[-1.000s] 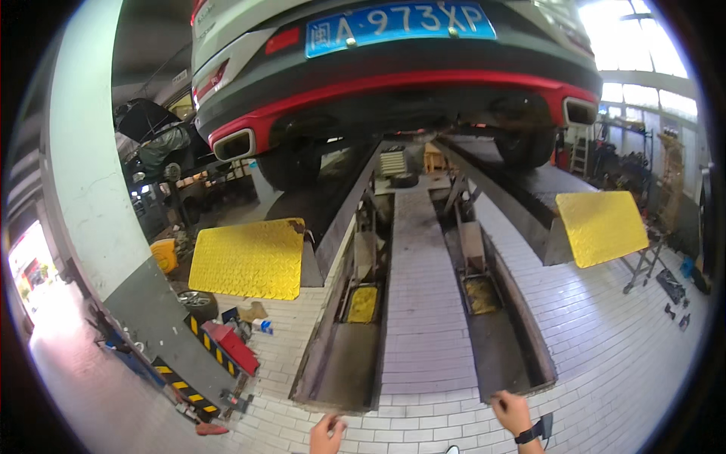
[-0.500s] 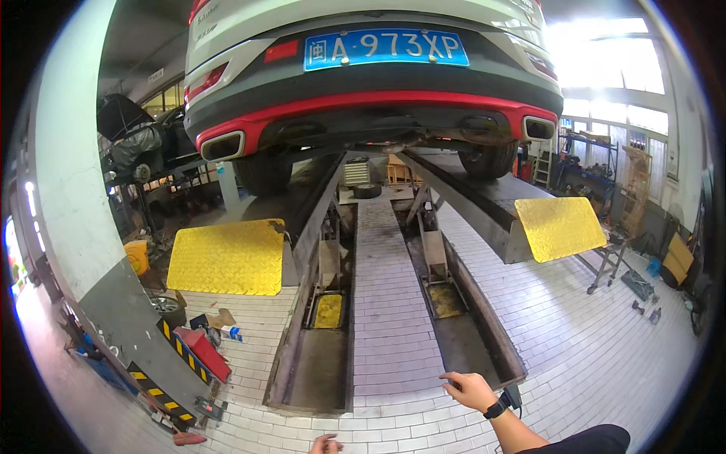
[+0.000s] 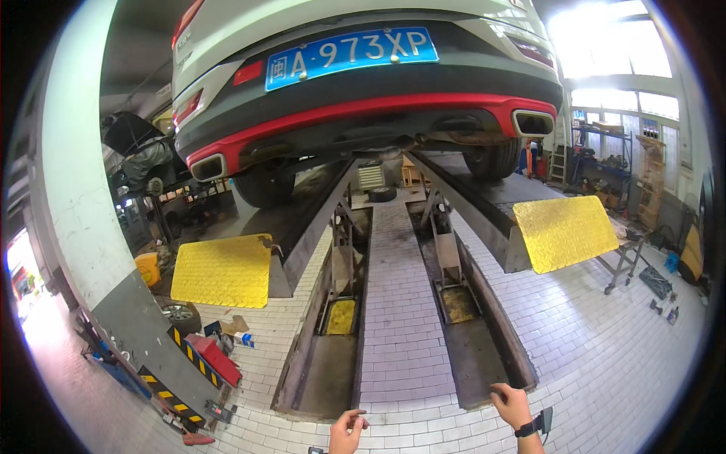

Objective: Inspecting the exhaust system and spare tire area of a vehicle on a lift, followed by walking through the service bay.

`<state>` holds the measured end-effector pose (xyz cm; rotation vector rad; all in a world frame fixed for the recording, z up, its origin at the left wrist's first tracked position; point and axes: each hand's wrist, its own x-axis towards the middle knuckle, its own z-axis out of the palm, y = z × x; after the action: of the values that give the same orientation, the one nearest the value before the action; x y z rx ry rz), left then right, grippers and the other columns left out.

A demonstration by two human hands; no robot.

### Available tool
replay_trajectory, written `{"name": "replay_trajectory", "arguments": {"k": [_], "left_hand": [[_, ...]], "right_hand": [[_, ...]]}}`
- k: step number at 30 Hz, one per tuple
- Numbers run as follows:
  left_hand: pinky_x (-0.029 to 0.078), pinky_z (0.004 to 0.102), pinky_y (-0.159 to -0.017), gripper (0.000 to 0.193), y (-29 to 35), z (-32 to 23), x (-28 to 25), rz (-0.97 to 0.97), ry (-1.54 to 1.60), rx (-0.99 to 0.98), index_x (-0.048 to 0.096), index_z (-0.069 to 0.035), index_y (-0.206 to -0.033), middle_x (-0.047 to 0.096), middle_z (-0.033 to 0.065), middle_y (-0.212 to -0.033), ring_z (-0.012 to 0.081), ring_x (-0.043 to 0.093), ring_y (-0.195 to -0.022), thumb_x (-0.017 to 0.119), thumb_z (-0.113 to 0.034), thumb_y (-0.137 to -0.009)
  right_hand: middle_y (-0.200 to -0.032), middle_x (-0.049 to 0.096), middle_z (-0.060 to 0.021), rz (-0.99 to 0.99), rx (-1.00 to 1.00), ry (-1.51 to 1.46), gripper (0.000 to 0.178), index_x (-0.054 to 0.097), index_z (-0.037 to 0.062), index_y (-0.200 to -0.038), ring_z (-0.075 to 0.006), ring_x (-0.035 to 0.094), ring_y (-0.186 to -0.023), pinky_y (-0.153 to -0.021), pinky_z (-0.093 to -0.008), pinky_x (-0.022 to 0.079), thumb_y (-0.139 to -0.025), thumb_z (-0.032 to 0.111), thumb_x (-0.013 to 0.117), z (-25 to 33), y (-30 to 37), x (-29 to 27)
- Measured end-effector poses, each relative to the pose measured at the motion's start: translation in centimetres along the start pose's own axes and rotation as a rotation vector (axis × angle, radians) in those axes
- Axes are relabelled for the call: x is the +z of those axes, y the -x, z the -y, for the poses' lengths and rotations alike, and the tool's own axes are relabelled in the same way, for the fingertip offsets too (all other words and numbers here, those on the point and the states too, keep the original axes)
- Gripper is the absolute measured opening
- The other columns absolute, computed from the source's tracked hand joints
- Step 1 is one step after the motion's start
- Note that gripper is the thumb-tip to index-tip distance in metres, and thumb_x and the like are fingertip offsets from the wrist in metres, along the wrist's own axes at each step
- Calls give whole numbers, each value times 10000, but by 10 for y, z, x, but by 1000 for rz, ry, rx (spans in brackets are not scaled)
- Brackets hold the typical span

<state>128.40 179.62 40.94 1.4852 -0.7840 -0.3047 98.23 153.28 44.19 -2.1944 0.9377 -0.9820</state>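
Observation:
My left hand [image 3: 349, 433] is low in the middle, above the white tiled floor. Its fingers are half bent and loosely apart, with nothing visible in them. My right hand [image 3: 513, 406] hovers before the near end of the right floor recess [image 3: 484, 378]. Those fingers are loosely curled, also without a visible object, and a dark watch [image 3: 528, 429] circles the wrist. Neither hand seems to touch anything. Ahead stands a white car [image 3: 363, 106] with a red-trimmed black rear bumper, raised on the two dark runways of a lift [image 3: 310, 216].
Yellow ramp flaps, left [image 3: 221, 271] and right [image 3: 566, 233], end the runways. A second recess [image 3: 325, 374] lies left. A pillar [image 3: 79, 166] with striped guards and a red box [image 3: 213, 359] stand at left. A wheeled stand [image 3: 624, 265] is at right.
My right hand has moved right and slightly down, its fingers more curled. My left hand has risen further into view and shifted right. The whole view has tilted somewhat.

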Motion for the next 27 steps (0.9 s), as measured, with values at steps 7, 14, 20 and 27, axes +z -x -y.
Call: {"name": "replay_trajectory", "arguments": {"k": [7, 14, 20, 27], "left_hand": [[526, 298, -727, 225, -22, 6, 54, 39, -87, -33, 614, -9, -1154, 677, 78, -877, 149, 648, -807, 561, -131, -973], [530, 296, -719, 223, -44, -7, 79, 54, -160, -27, 623, 2, -1139, 686, 86, -867, 152, 652, -797, 568, -128, -967], [516, 282, -719, 215, -68, -5, 61, -25, -143, 22, 626, 1, -1131, 678, 79, -853, 139, 634, -788, 563, -129, -972], [508, 281, -703, 214, -121, 11, 31, -38, -128, 25, 631, -9, -1135, 673, 69, -839, 137, 625, -770, 567, -130, -970]], "right_hand": [[-613, 594, -129, -46, 57, -25, 228, 692, 39, -1028, -192, 540, -506, -534, -305, 444, -808, 100, 689, -45, -14, -19], [-656, 611, -166, -46, 80, -55, 234, 687, 36, -1028, -274, 609, -565, -564, -339, 474, -802, 94, 688, -73, -43, -36], [-690, 634, -174, -38, 52, -11, 222, 690, 37, -1013, -281, 627, -578, -568, -342, 485, -802, 106, 683, -76, -79, -32], [-697, 639, -166, -53, 62, 33, 253, 685, 52, -1037, -298, 618, -576, -567, -348, 486, -797, 132, 692, -63, -115, 7]]}}
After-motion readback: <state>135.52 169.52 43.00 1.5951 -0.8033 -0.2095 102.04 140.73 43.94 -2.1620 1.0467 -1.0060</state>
